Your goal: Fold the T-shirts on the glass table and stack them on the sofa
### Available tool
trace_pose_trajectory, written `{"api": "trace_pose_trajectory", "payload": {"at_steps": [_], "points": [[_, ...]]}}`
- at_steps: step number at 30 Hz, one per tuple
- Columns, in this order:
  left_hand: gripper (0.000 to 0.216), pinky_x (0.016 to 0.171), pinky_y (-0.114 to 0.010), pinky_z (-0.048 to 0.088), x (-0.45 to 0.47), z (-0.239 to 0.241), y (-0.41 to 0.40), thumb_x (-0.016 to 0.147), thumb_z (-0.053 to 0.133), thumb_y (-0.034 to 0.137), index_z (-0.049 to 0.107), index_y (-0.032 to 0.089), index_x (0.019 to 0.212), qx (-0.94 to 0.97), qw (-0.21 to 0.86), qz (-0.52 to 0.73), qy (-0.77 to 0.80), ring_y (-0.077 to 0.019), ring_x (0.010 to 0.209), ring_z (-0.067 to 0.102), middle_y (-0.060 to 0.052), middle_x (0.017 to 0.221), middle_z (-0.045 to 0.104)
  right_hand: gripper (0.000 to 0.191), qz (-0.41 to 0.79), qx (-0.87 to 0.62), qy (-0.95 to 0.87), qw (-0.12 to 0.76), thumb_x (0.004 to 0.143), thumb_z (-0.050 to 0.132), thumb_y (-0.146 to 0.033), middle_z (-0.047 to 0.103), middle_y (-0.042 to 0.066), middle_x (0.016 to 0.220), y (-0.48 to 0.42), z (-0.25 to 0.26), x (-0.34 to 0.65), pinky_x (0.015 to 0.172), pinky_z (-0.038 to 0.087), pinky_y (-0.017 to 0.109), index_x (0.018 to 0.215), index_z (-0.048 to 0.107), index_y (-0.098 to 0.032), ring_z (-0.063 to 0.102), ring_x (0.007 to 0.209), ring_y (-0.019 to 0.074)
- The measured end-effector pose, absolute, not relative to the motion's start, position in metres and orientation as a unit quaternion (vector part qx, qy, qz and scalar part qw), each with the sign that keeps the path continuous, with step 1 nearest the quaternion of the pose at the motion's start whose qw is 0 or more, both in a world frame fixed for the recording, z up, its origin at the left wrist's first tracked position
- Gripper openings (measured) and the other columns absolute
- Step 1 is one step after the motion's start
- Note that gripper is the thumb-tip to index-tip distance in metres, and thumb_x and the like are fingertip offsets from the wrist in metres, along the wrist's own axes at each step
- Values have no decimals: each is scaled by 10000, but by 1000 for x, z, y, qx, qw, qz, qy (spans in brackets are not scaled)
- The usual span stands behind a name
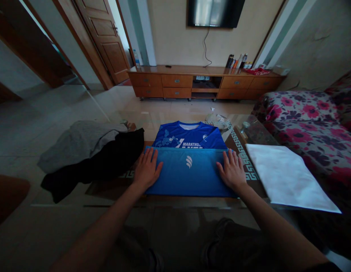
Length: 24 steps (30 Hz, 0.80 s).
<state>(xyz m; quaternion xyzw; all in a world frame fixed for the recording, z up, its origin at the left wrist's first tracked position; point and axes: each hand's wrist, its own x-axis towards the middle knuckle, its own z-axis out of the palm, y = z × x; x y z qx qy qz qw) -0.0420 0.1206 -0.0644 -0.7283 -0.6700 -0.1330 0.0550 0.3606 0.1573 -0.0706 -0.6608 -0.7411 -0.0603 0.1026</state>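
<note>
A blue T-shirt point(189, 177) lies on the glass coffee table point(249, 128), its lower part folded up over the front. The folded panel is a lighter blue with a small white wing-like mark. Above the fold, the darker chest shows the word "MARATHON" and a pale neckline; the lettering below that is partly covered. My left hand point(148, 169) rests flat on the left end of the folded edge, fingers spread. At the right end, my right hand point(232, 170) lies flat on the cloth in the same way, its fingers also apart.
Grey and black clothes point(98, 151) are heaped on the table's left. A white folded cloth or sheet point(289, 175) lies at the right, overhanging the edge. Behind it stands a flowered sofa point(308, 109). A crumpled clear plastic bag point(218, 121) sits beyond the shirt; a wooden TV cabinet point(177, 81) lines the wall.
</note>
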Motion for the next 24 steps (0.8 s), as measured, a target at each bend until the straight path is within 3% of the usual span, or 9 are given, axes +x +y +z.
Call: {"api": "trace_pose_trajectory", "payload": {"at_steps": [5, 10, 24], "points": [[619, 1284, -478, 242, 34, -48, 94, 1058, 350, 446, 332, 164, 1609, -802, -6, -153, -577, -262, 1585, 209, -108, 1692, 302, 716, 13, -576, -811, 102, 1064, 262, -573, 164, 122, 1719, 122, -54, 279, 1272, 187, 490, 1621, 350, -133, 151, 1590, 293], [604, 1294, -470, 219, 68, -63, 78, 1043, 350, 338, 318, 166, 1620, -827, -26, -136, -546, -240, 1592, 182, -81, 1706, 267, 611, 50, -538, -834, 110, 1074, 299, -416, 155, 92, 1722, 100, -57, 233, 1273, 177, 498, 1627, 342, -160, 139, 1593, 281], [777, 1279, -496, 210, 31, -75, 66, 1013, 396, 587, 192, 216, 1664, -796, -24, -124, -591, -287, 1595, 163, -79, 1723, 201, 705, 34, -574, -812, 101, 1059, 303, -565, 138, 110, 1726, 97, -74, 282, 1270, 164, 518, 1650, 284, -181, 134, 1593, 301]]}}
